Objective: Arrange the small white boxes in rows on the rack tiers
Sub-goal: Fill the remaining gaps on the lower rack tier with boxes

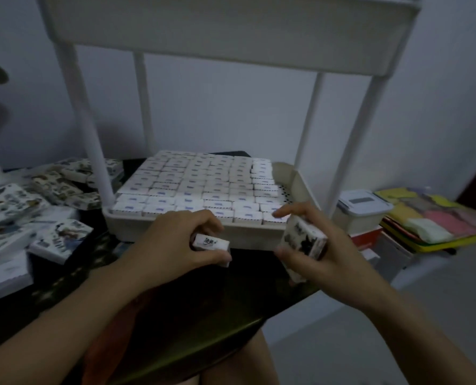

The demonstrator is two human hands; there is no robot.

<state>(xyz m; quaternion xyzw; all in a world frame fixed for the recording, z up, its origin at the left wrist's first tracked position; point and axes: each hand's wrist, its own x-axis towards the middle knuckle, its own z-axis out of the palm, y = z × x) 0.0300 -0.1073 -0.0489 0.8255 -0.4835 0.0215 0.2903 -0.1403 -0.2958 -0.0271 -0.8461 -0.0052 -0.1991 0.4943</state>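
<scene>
A white rack stands on a dark table, its lower tier [248,234] packed with several rows of small white boxes [192,187]. Just in front of the tier's rim, my left hand [175,243] grips a small white box [211,245] with dark lettering on its end. My right hand [323,251] holds a stack of printed white boxes [303,245] between thumb and fingers, its index finger stretched toward the front right corner of the rows. The upper tier [231,29] spans the top of the view; its contents are hidden.
Loose printed boxes [36,207] lie piled on the dark table [192,307] at the left. A lidded plastic container [361,212] and a stack of coloured cloths [431,220] sit to the right. White rack posts [92,134] rise at the corners. A pale wall is behind.
</scene>
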